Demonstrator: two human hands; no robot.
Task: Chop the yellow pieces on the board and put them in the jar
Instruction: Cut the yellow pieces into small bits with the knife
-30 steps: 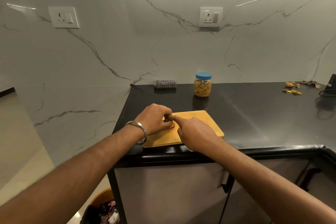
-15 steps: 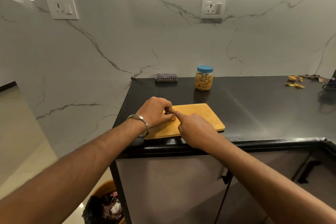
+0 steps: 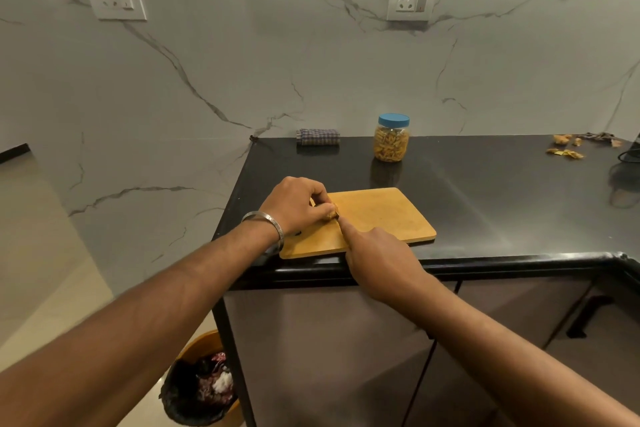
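Fingers of the left hand [image 3: 299,206] curl round a small yellow piece [image 3: 331,212], pinning it to the cutting board [image 3: 377,215] near the board's 9 o'clock edge. Right hand [image 3: 379,253] sits at about 5 o'clock from that piece, forefinger stretched out along something slim that runs toward 11 o'clock, straight at the pinch; the other fingers look folded round a handle, probably a knife, though the tool itself is too hidden to name. So the cut lands just beside the left fingertips, with very little room. Jar [image 3: 391,138], blue lid on, stands at 12 o'clock beyond the board, well apart, nearer the right hand. Lid looks like it must come off before anything goes in.
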